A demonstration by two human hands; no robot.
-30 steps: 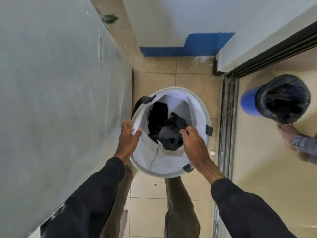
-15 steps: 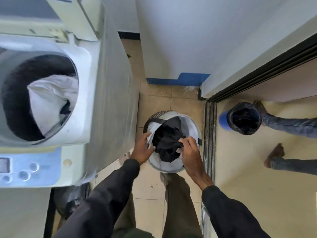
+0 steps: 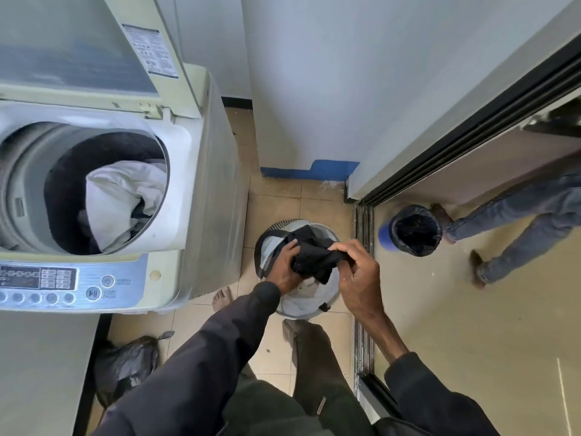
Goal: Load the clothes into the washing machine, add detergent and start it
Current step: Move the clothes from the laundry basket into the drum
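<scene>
A black garment (image 3: 314,259) hangs bunched above the white laundry basket (image 3: 301,302) on the tiled floor. My left hand (image 3: 284,265) grips its left side and my right hand (image 3: 355,275) pinches its right side. To the left stands the top-loading washing machine (image 3: 201,190) with its lid (image 3: 72,48) up. White clothes (image 3: 122,196) and some dark cloth lie in its drum. The control panel (image 3: 69,284) with its buttons faces me along the front edge. No detergent shows.
A black plastic bag (image 3: 125,366) lies on the floor below the machine. A sliding door track (image 3: 363,278) runs right of the basket. Beyond it stand a blue bin with a black liner (image 3: 412,231) and another person's legs (image 3: 518,228).
My view has risen from the basket to take in the machine. My left hand left the basket's rim and took hold of the black garment, and both hands lifted it above the basket.
</scene>
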